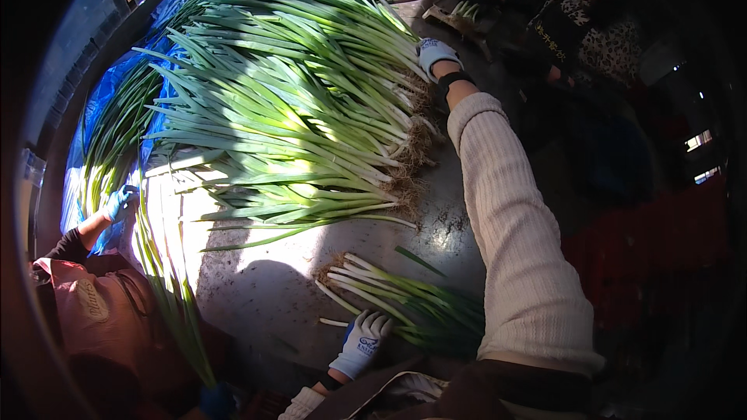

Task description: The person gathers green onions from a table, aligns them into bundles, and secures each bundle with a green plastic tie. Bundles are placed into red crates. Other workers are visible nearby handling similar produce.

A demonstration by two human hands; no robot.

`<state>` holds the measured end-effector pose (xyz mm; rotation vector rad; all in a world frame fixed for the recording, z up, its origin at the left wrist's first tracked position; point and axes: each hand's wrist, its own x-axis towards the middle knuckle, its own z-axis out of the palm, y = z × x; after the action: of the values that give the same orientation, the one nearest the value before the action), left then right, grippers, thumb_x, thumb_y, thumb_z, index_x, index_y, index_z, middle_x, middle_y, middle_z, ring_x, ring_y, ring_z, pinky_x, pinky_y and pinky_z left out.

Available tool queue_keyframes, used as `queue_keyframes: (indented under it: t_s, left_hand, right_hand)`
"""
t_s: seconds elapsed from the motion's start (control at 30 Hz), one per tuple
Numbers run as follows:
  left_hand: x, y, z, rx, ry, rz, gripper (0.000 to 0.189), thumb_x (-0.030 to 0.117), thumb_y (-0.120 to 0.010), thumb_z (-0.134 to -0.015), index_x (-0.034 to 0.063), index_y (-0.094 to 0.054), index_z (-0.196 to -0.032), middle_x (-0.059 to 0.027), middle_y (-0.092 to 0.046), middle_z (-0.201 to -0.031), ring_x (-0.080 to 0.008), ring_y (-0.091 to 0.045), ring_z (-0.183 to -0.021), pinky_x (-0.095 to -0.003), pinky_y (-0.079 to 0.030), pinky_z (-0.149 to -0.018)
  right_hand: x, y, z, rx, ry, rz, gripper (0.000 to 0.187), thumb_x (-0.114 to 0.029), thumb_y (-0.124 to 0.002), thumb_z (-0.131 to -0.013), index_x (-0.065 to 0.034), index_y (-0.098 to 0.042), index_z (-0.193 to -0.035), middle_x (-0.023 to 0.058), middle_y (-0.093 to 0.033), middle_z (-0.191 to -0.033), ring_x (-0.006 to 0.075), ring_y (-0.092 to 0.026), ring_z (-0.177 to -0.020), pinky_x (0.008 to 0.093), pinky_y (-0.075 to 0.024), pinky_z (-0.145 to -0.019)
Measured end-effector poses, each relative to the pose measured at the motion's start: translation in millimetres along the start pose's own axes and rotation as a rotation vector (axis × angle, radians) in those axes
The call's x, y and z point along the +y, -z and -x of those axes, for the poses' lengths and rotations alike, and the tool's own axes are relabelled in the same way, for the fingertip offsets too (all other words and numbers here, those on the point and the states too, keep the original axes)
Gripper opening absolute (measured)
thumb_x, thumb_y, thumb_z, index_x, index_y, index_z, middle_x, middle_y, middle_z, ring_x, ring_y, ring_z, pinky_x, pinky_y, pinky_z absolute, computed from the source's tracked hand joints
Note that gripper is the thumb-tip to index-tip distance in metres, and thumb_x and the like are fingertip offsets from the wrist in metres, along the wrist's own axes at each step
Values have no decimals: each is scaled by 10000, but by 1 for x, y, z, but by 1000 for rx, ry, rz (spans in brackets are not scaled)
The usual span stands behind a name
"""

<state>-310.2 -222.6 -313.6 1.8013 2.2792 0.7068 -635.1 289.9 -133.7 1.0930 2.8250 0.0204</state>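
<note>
A large heap of green onions [303,122] spreads over a metal table, white stems and hairy roots towards the right. At its far right edge, my gloved right hand [437,57] touches the stem ends; its fingertips are hidden, so a grip cannot be told. Nearer to me lies a smaller bunch of green onions [391,286], its roots pointing left and its leaves running into shadow. My left hand [366,341], in a white and blue glove, is at the near side of this bunch. One white stem end pokes out beside it. Whether its fingers close on a stalk is unclear.
On the left, a co-worker's blue-gloved hand [121,203] is by long green onions [166,268]. Blue plastic sheeting [111,90] lies under more onions. Other people are at the far side, near a tray [449,14]. Soil and root bits dot the metal tabletop [274,280].
</note>
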Motion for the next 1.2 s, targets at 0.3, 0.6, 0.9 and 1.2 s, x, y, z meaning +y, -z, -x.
queue_keyframes:
  t_s: [0.3,0.6,0.9,1.2]
  left_hand:
    - [10,16,-8,-36,57,10,314,174,-500,-836,71,-558,-1127,-110,-607,-1125,-286,-549,-1117,-463,-381,-1028]
    - [15,25,-6,-14,19,44,399,232,-592,-822,45,-542,-1170,-155,-603,-1157,-346,-549,-1123,-480,-380,-1020]
    - [-11,95,-61,312,305,1584,433,289,-444,-1016,-43,-467,-1292,-113,-593,-1197,-148,-557,-1122,-287,-438,-971]
    - [38,60,-6,49,202,935,454,-32,-459,-841,12,-470,-1293,-163,-620,-1045,-283,-616,-895,-360,-491,-819]
  right_hand:
    - [13,9,42,190,-61,-24,308,-158,-500,-949,-99,-572,-1242,156,-620,-1204,354,-629,-1033,451,-538,-824]
    - [66,64,130,205,-25,-450,277,-219,-517,-952,-42,-563,-1160,141,-658,-1005,248,-632,-878,347,-494,-736]
    - [14,-95,451,-886,93,-1713,209,-125,-580,-942,16,-577,-1097,56,-632,-917,140,-617,-762,276,-528,-706]
    - [38,-122,558,-572,111,-2070,418,-175,-519,-962,-3,-419,-1329,92,-565,-1193,179,-574,-1052,304,-477,-902]
